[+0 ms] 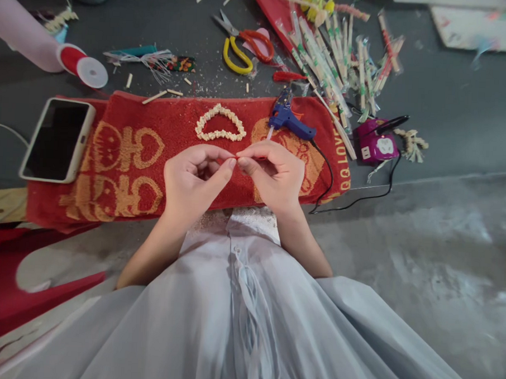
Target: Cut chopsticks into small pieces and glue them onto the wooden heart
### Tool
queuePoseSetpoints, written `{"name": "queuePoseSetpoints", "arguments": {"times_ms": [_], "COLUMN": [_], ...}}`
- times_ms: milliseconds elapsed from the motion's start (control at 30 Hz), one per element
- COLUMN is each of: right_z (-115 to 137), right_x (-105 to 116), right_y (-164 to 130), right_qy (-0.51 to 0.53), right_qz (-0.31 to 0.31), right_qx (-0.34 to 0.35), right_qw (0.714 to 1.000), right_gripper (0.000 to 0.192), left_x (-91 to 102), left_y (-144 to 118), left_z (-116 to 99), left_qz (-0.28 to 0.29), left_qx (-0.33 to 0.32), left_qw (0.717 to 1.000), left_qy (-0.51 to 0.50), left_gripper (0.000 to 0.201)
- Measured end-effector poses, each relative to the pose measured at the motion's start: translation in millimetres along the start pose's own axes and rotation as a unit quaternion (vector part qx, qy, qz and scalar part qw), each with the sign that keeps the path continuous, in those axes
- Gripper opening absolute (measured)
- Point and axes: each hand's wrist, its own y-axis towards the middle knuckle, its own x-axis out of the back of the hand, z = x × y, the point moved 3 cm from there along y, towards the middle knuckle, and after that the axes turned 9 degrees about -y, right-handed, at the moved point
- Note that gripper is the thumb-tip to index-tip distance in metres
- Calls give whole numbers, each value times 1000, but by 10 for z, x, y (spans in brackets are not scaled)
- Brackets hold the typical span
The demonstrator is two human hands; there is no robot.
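Both hands, left (194, 176) and right (270, 173), meet fingertip to fingertip, pinching a tiny red piece (238, 154) over the red patterned towel (124, 161) at the tabletop's near edge.

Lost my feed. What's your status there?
Both hands, left hand and right hand, pinching a small red piece. Over red towel. Heart ring, glue gun beyond.

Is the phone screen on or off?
Off: the phone lies face up on the red towel's left end, and its screen is plain dark.
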Motion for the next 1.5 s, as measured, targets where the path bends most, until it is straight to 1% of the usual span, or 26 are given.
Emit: {"name": "queuePoseSetpoints", "arguments": {"times_ms": [67, 233, 367, 467, 633, 700, 767, 833, 867, 900, 1033, 1200, 1333, 1400, 1467, 1500], "right_z": [13, 58, 106, 103, 88, 92, 96, 93, 89, 83, 68, 71, 65, 57, 50, 49], "right_x": [14, 61, 92, 87, 63, 66, 72, 76, 78, 79, 83, 68, 54, 48, 41, 37], "right_y": [8, 27, 35, 39, 55, 60, 62, 61, 59, 57, 52, 51, 56, 57, 58, 58], "right_qy": [-8, -43, -52, -49, -55, -54, -50, -48, -47, -46, -33, -23, -2, 13, 23, 26], "right_qz": [3, 15, 10, 22, 50, 47, 43, 43, 44, 46, 46, 60, 51, 50, 57, 63], "right_qx": [6, -6, 1, -10, -7, 5, 14, 13, 8, 0, -16, -23, -34, -44, -56, -61], "right_qw": [1000, 999, 999, 998, 997, 997, 998, 998, 998, 998, 998, 998, 998, 998, 997, 996], "right_gripper": [16, 15, 13, 11, 12, 12, 12, 13, 15, 16, 20, 18, 19, 20, 23, 24], "left_x": [7, 21, 19, 20, 31, 44, 60, 73, 78, 85, 105, 96, 82, 79, 84, 90], "left_y": [0, -9, -6, -1, 5, 9, 17, 24, 27, 24, 28, 28, 30, 39, 63, 81], "left_z": [-3, -29, -10, 18, 21, 27, 51, 67, 72, 61, 80, 62, 41, 31, 27, 26], "left_qz": [-2, -14, -18, -19, -14, -16, -18, -13, -8, -8, -16, -14, -24, -16, 4, 18], "left_qx": [0, -25, -14, -18, -81, -90, -81, -97, -106, -138, -80, -63, -57, -58, -83, -105], "left_qw": [1000, 999, 999, 999, 996, 994, 995, 994, 993, 990, 995, 997, 998, 998, 997, 994], "left_qy": [9, 27, 30, 32, 46, 52, 55, 46, 42, 32, 58, 44, 25, 10, -1, -3], "left_gripper": [13, 8, 9, 9, 6, 5, 4, 4, 5, 4, 6, 7, 9, 16, 27, 30]}}
